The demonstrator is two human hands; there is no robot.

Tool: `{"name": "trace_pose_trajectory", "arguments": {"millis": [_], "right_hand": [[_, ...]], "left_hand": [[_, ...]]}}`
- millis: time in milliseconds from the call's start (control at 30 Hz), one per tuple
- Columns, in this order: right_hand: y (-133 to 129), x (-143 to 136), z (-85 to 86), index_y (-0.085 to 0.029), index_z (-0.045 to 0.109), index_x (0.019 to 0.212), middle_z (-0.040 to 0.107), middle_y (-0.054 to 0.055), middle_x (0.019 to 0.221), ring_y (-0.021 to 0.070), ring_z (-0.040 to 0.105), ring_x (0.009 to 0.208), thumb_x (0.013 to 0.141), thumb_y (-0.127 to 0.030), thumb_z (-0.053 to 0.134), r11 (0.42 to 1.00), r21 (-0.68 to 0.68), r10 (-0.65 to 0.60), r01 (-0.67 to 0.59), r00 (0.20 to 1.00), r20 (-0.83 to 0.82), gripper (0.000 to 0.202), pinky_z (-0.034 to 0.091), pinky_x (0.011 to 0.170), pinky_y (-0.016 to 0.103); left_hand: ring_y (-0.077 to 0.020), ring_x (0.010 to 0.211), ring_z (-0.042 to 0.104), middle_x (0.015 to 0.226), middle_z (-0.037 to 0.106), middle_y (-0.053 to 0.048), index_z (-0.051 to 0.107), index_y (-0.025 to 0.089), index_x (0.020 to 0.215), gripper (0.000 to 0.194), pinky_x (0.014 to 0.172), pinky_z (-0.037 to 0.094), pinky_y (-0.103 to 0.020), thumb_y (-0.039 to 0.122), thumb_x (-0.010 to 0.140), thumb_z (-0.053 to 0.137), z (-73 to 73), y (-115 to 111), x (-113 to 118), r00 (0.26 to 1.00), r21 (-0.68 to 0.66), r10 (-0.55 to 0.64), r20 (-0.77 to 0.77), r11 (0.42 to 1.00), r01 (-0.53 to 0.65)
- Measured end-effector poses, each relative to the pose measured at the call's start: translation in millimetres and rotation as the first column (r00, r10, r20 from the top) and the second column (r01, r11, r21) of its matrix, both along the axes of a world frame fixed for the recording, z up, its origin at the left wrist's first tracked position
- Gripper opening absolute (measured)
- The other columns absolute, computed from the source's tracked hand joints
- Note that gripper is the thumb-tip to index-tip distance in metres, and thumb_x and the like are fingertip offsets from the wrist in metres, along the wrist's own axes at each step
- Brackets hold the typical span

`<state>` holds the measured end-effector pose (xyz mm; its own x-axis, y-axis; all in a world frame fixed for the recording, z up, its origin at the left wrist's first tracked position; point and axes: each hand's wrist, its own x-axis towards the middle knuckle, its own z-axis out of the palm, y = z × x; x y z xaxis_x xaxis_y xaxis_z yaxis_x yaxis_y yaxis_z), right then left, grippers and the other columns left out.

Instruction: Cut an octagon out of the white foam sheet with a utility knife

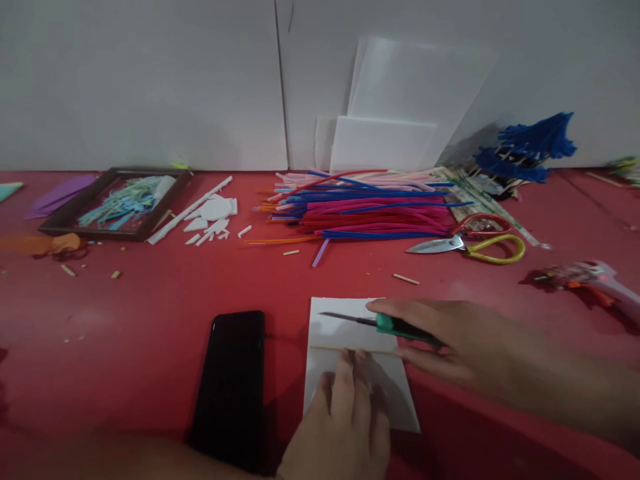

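Observation:
My right hand (440,333) is closed around a box cutter (400,327) with a green and black handle. Its long, thin blade points left over a white sheet (320,393). Across that sheet lies a thin wooden stick (327,347). The outstretched fingers of my left hand (345,420) rest on the sheet, their tips touching the stick near its middle. My right thumb is close to the stick's right end; whether it touches cannot be made out. Left of the sheet lies a black phone (230,387).
Behind are pipe cleaners (375,207), scissors (465,247), white scraps (215,210) and a brown frame (95,233) of shredded strips. A glue gun (585,277) lies at right, near a blue-roofed model (525,153). White sheets (400,93) lean against the wall.

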<state>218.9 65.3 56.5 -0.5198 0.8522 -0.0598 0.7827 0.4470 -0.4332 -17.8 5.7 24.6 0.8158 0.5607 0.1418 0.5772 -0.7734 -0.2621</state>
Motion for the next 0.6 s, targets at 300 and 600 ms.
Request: {"name": "trace_pose_trajectory", "arguments": {"millis": [300, 600], "right_hand": [[-1.2, -11.2, -6.3, -0.021, 0.064, 0.108, 0.076, 0.002, 0.081, 0.0184, 0.072, 0.067, 0.087, -0.011, 0.055, 0.965, -0.224, -0.164, 0.135, 0.980, -0.116, 0.026, 0.053, 0.062, 0.025], [0.4, -7.9, -8.7, -0.022, 0.068, 0.111, 0.080, 0.002, 0.100, 0.0160, 0.074, 0.083, 0.083, -0.006, 0.054, 0.970, -0.242, -0.073, 0.024, 0.978, -0.196, 0.034, 0.054, 0.075, 0.023]], "left_hand": [[-0.0268, 0.122, 0.066, 0.132, 0.072, -0.010, 0.071, 0.028, 0.128, 0.033, 0.091, 0.053, -0.034, 0.031, 0.106, 0.047, 1.3, 0.5, -0.5, 1.000, -0.015, 0.013, -0.001, 1.000, -0.013], [-0.0252, 0.120, 0.067, 0.131, 0.072, -0.009, 0.070, 0.027, 0.128, 0.035, 0.091, 0.052, -0.032, 0.029, 0.107, 0.042, 2.5, 2.3, -1.7, 1.000, -0.003, -0.006, -0.001, 1.000, 0.006]]}}
